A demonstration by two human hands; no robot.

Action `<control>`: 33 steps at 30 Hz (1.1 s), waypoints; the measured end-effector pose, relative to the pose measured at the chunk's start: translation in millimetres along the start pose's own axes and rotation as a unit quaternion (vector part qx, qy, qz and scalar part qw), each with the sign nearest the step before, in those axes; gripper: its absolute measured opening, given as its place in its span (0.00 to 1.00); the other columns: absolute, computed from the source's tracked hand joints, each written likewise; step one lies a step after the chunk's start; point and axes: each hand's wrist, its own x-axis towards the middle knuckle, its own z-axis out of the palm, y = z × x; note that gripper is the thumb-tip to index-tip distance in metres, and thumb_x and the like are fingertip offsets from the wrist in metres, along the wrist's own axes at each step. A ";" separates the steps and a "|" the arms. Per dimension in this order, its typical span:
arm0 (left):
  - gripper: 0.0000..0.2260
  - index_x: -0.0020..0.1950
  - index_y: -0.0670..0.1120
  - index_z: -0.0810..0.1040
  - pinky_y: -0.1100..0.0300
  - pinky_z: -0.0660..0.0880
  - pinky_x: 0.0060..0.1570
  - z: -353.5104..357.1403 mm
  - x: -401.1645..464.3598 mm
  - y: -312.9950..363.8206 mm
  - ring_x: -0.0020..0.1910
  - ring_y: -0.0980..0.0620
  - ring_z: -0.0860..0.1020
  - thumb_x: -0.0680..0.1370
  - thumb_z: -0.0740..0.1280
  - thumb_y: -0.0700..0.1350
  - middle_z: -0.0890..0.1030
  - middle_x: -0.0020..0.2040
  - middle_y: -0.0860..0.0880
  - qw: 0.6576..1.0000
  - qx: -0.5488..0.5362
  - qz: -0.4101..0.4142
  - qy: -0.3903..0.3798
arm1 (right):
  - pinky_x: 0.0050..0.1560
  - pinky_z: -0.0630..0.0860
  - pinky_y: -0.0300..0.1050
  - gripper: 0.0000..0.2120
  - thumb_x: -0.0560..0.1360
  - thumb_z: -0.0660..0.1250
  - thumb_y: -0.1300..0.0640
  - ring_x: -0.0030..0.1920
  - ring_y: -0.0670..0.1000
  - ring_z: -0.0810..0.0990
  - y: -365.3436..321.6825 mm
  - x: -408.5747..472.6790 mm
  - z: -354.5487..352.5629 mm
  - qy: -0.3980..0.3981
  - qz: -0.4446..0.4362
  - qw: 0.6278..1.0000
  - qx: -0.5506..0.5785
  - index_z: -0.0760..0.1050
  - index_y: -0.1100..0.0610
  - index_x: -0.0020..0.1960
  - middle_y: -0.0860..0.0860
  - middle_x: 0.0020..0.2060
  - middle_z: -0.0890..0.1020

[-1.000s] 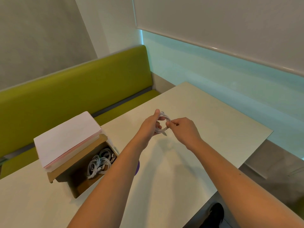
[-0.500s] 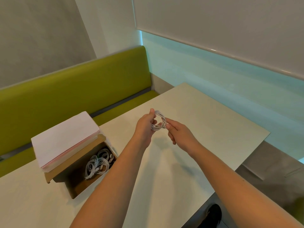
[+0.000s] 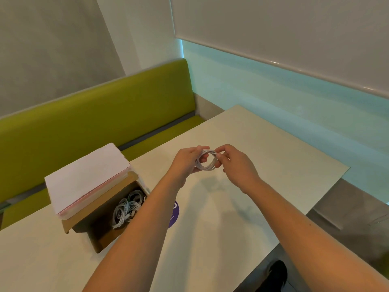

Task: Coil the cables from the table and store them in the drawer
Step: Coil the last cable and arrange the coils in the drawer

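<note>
**Hands holding a coiled white cable above a pale table**

Writing shows in one place only: a round purple sticker (image 3: 175, 214) on the pale cream table (image 3: 273, 165), half hidden behind the left forearm, carries white lettering too small and too covered to read.

One white cable wound into a small ring (image 3: 206, 160) is held in the air above the table, between the two hands. The left hand (image 3: 187, 162) grips the ring's left side, thumb on top and fingers curled beneath. The right hand (image 3: 236, 163) pinches the ring's right side between thumb and fingertips, the other fingers loosely bent.

To the left, near the left forearm, an open brown cardboard drawer (image 3: 101, 239) sits on the table. Inside lies a heap of several more coiled white cables (image 3: 126, 209); they overlap, so an exact count cannot be made. One stack of white paper with a pink edge (image 3: 86, 178) rests on the box above the drawer.

A green upholstered bench (image 3: 84, 123) runs behind the table.
</note>
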 end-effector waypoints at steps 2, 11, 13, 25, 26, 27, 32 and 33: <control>0.12 0.59 0.44 0.83 0.55 0.82 0.49 -1.1 0.3 -2.7 0.50 0.51 0.80 0.83 0.60 0.44 0.82 0.50 0.45 0.999 -0.037 0.002 0.005 | 0.46 0.77 0.49 0.07 0.83 0.55 0.52 0.45 0.50 0.80 -0.5 -1.9 0.2 -0.010 -0.006 1.000 0.016 0.70 0.48 0.59 0.46 0.45 0.83; 0.13 0.63 0.43 0.80 0.46 0.81 0.51 -3.7 0.5 -10.1 0.48 0.49 0.78 0.84 0.59 0.43 0.79 0.50 0.45 0.996 -0.091 0.002 0.014 | 0.39 0.71 0.44 0.10 0.82 0.58 0.51 0.41 0.49 0.77 19.4 -5.1 -3.4 -0.032 0.014 0.998 -0.047 0.77 0.53 0.51 0.46 0.46 0.83; 0.12 0.62 0.43 0.80 0.45 0.81 0.53 -2.3 -1.4 -12.7 0.49 0.49 0.78 0.84 0.59 0.43 0.79 0.51 0.46 0.993 -0.119 -0.003 -0.008 | 0.41 0.69 0.45 0.12 0.82 0.59 0.53 0.42 0.50 0.76 20.6 -2.5 -4.0 -0.031 0.010 0.999 -0.033 0.79 0.55 0.49 0.49 0.43 0.81; 0.13 0.54 0.41 0.80 0.46 0.80 0.54 3.1 -6.3 -25.2 0.43 0.51 0.77 0.85 0.55 0.40 0.76 0.42 0.46 0.971 -0.224 -0.052 -0.062 | 0.60 0.78 0.46 0.13 0.80 0.61 0.66 0.52 0.54 0.83 24.2 5.4 -7.1 -0.071 0.066 0.973 0.211 0.82 0.60 0.58 0.57 0.52 0.84; 0.13 0.55 0.43 0.80 0.48 0.80 0.53 3.3 -6.7 -25.8 0.44 0.51 0.77 0.85 0.55 0.40 0.76 0.43 0.47 0.973 -0.217 -0.048 -0.061 | 0.60 0.78 0.45 0.13 0.79 0.61 0.67 0.54 0.54 0.83 24.0 4.8 -5.6 -0.073 0.079 0.961 0.254 0.81 0.60 0.59 0.58 0.54 0.84; 0.13 0.56 0.45 0.80 0.50 0.80 0.53 3.4 -6.5 -26.6 0.46 0.51 0.77 0.85 0.56 0.41 0.77 0.44 0.48 0.977 -0.203 -0.040 -0.059 | 0.59 0.78 0.44 0.14 0.79 0.60 0.68 0.55 0.55 0.82 24.0 4.7 -4.3 -0.075 0.095 0.947 0.296 0.80 0.62 0.59 0.59 0.55 0.83; 0.12 0.62 0.50 0.80 0.62 0.76 0.52 6.9 -5.2 -32.4 0.50 0.52 0.77 0.84 0.59 0.43 0.77 0.48 0.49 0.993 -0.112 0.017 -0.031 | 0.60 0.78 0.45 0.13 0.75 0.60 0.71 0.53 0.54 0.81 18.1 4.9 -1.7 -0.088 0.152 0.856 0.486 0.81 0.67 0.55 0.59 0.51 0.83; 0.12 0.63 0.50 0.79 0.63 0.76 0.52 8.2 -5.6 -32.4 0.49 0.53 0.77 0.84 0.59 0.43 0.77 0.48 0.49 0.993 -0.109 0.026 -0.028 | 0.60 0.78 0.45 0.13 0.74 0.62 0.70 0.52 0.53 0.80 17.5 5.6 0.6 -0.089 0.149 0.853 0.492 0.81 0.67 0.55 0.59 0.50 0.82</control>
